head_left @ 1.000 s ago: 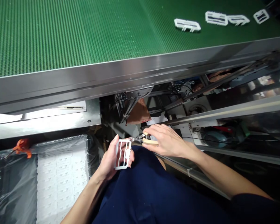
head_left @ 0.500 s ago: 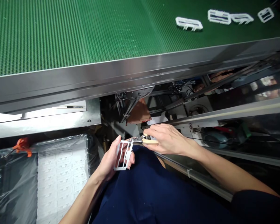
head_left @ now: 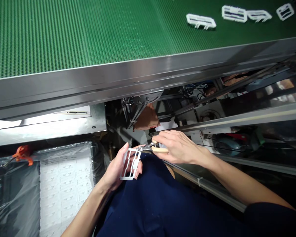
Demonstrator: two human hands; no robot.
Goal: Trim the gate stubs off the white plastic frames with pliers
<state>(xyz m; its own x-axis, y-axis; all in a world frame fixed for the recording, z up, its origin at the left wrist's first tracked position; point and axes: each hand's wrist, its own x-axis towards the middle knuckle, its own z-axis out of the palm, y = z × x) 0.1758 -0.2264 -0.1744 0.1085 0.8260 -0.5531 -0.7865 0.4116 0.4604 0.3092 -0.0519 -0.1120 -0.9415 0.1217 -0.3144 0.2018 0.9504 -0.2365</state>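
Note:
My left hand (head_left: pixel 118 166) is closed on a white plastic frame (head_left: pixel 131 174) with long slots, thumb along its left side and fingers behind it. In my right hand (head_left: pixel 176 146) is a pair of nippers (head_left: pixel 159 149) with cream handles. The metal jaws point left and meet the frame's top right corner; whether they are cutting into it I cannot tell. Both hands are in front of my dark blue clothing, below the belt's edge. On the green conveyor belt (head_left: pixel 88 33) lie several similar white frames (head_left: pixel 201 21) toward the upper right.
A metal rail (head_left: pixel 138 70) edges the belt. At lower left stands a plastic-lined box (head_left: pixel 14 197) holding white sheets or parts (head_left: pixel 64 191), with an orange tie (head_left: pixel 23 154) at its rim. A steel shelf (head_left: pixel 98 120) carries paper. Machinery and metal bars (head_left: pixel 236 120) fill the right.
The frames at the upper right and the belt edge sit slightly higher in view. Both hands keep nearly the same pose, with the nippers at the frame's corner.

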